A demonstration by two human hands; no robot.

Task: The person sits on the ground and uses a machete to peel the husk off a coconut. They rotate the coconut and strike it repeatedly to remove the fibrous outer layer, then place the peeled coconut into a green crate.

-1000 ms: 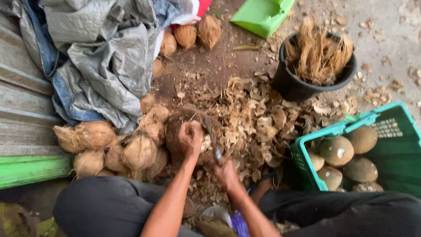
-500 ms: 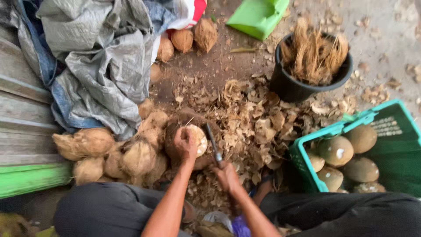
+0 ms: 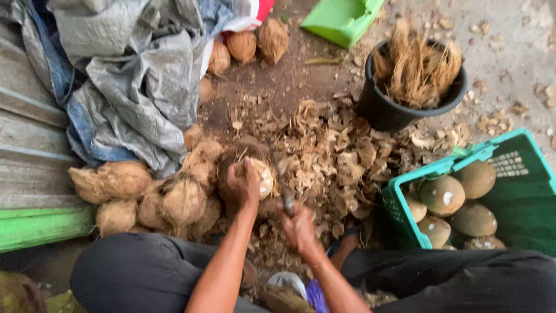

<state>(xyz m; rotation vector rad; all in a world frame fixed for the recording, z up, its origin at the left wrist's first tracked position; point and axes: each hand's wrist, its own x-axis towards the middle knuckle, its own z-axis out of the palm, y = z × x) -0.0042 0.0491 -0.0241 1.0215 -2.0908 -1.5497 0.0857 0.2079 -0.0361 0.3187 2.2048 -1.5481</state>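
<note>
The left hand (image 3: 242, 186) clamps its fingers over a coconut (image 3: 260, 177), which sits on the ground between the person's knees. The right hand (image 3: 298, 227) is closed around a knife (image 3: 282, 182) whose blade lies just right of the coconut. Husked coconuts (image 3: 130, 194) pile at left under a tarp (image 3: 130, 87). A green crate (image 3: 509, 191) of peeled ones stands right, a black bucket (image 3: 399, 110) of fibre far right.

Black bucket (image 3: 389, 116) of husk fibre, green crate (image 3: 405, 217) of peeled coconuts, grey tarpaulin (image 3: 136, 87).
</note>
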